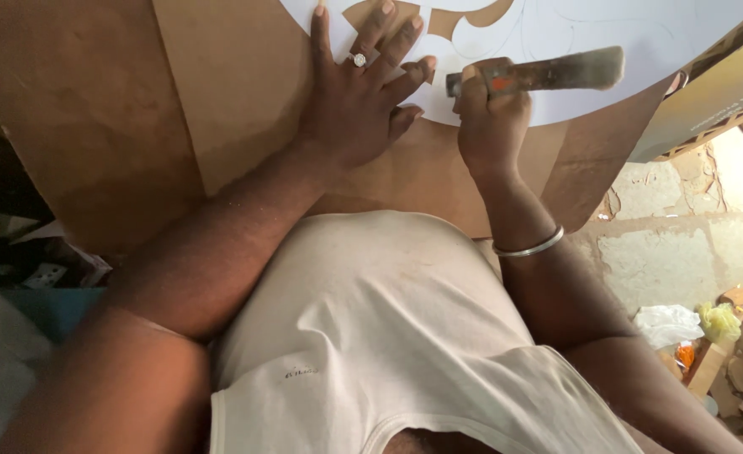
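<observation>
The left hand [359,105] lay flat, fingers [388,42] spread wide, on the white sheet [556,92]; at its three o'clock, the right hand [489,109] gripped a worn tool [548,74].

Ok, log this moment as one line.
left hand: flat on white sheet | right hand: grips hammer-like tool | surface: brown board

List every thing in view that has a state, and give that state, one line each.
left hand: flat, fingers spread, pressing on the white sheet
right hand: closed around the metal tool
metal tool: held level above the sheet, worn and rusty
white sheet: lying flat on the brown board, shapes cut out of it
brown board: lying flat under the sheet
ring: worn on a left finger
bangle: worn on the right wrist
</observation>
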